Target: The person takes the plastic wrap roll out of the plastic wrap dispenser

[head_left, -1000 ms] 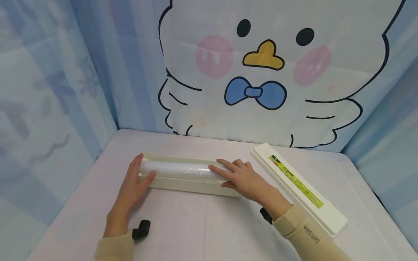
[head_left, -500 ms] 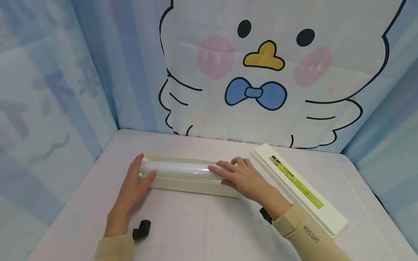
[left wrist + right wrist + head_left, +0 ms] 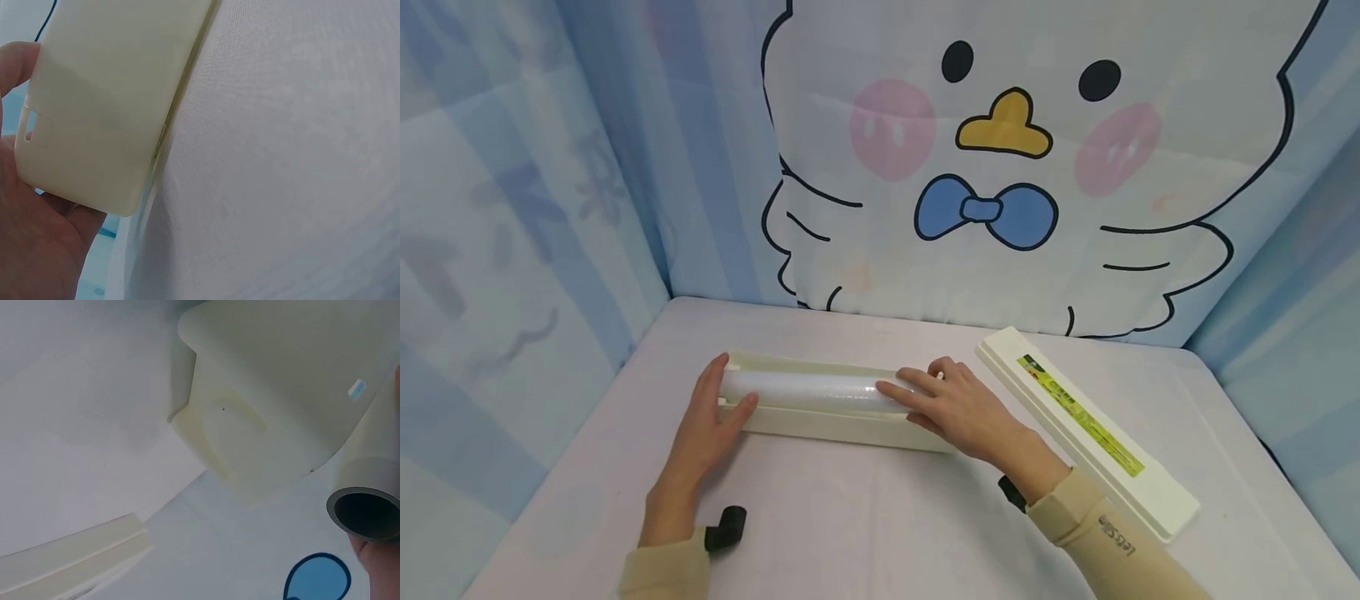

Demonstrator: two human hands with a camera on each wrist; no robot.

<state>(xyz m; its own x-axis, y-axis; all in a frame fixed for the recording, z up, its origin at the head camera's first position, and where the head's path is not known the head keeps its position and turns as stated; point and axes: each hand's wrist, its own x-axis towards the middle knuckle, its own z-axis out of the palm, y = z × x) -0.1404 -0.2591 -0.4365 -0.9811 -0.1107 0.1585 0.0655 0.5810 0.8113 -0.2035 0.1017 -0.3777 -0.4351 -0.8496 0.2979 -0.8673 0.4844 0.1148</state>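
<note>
A long cream cling film box [image 3: 842, 427] lies lidless on the white-covered table, with a clear-wrapped roll of cling film [image 3: 812, 390] inside it. My left hand [image 3: 700, 433] grips the box's left end, thumb over the near wall and fingers round the far side. The left wrist view shows that thumb [image 3: 17, 65] at the rim of the slotted box [image 3: 94, 125]. At the other end my right hand [image 3: 962, 412] holds the roll, fingers across its top. In the right wrist view the roll's hollow core end [image 3: 369, 472] shows between the fingers, beside the box's end.
The cream lid [image 3: 1168, 507] with a green-yellow label [image 3: 1082, 417] lies slanted on the table [image 3: 850, 533], right of the box. A curtain [image 3: 880, 267] with a cartoon bird closes off the back, and blue curtains [image 3: 497, 350] stand at the sides.
The far fingers of my right hand have risen and bent slightly at the roll's right end. My left hand, the box and the lid have stayed in place.
</note>
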